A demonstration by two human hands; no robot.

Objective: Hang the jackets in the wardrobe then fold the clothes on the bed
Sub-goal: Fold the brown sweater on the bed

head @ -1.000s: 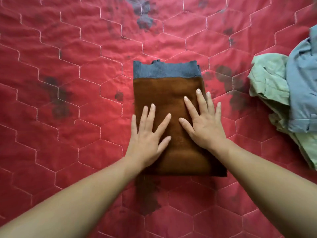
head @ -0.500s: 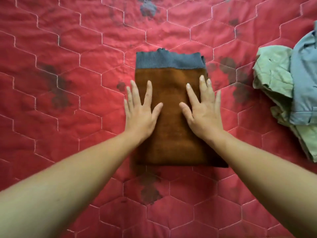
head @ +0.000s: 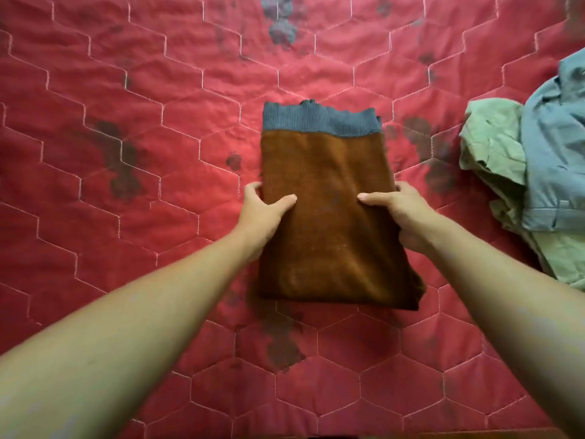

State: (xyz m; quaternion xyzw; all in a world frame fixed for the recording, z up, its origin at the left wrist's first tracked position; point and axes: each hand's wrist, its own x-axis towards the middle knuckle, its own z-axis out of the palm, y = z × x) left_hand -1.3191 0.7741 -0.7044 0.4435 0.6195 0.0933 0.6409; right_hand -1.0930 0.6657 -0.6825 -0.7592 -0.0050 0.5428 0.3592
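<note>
While the folded brown garment (head: 326, 217) lies in the middle of the red quilted bedcover (head: 158, 122), both hands hold it by its long sides. The left hand (head: 264, 210) grips the left edge, with its thumb (head: 285, 199) on top of the cloth and the other fingers at the side, mostly hidden. The right hand (head: 400, 213) grips the right edge in the same manner, the thumb on top and pointing inward. The garment has a blue-grey ribbed band (head: 319, 120) at its far end, away from the person. The bedcover has white stitching in hexagon shapes and several dark stains (head: 122, 163). At the right side of the bed, well apart from the brown garment, a pale green garment (head: 493, 153) lies crumpled, and a light blue garment (head: 557, 153) lies partly on top of it.
</note>
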